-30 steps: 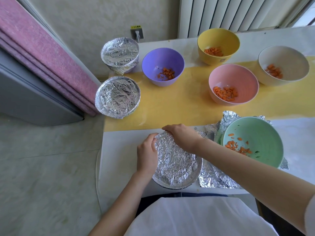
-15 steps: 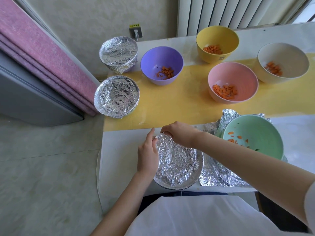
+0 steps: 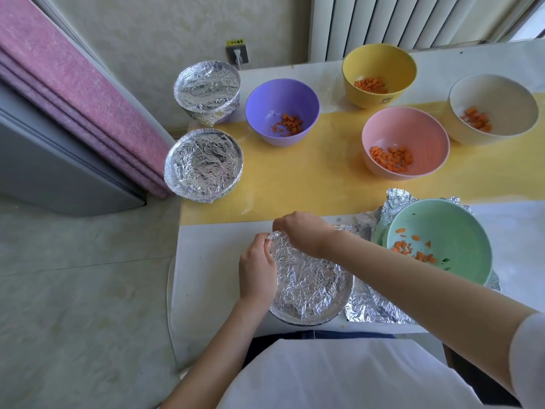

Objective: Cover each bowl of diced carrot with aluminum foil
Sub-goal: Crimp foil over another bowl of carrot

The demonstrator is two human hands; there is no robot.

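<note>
A foil-covered bowl stands at the table's near edge. My left hand curls round its left rim, fingers pinching the foil edge. My right hand grips the far rim, fingers curled over the foil. Two more foil-covered bowls stand at the table's left edge. Open bowls with diced carrot: purple, yellow, pink, cream and green. The green bowl sits on loose foil sheets to the right of the bowl I hold.
A yellow runner crosses the white table. Pink cushions lean on a grey cabinet at the left. A radiator and a wall socket are behind the table.
My left hand's fingers have curled back onto the foil rim after lifting straight. My right hand shifted slightly along the far rim. The bowls have not moved.
</note>
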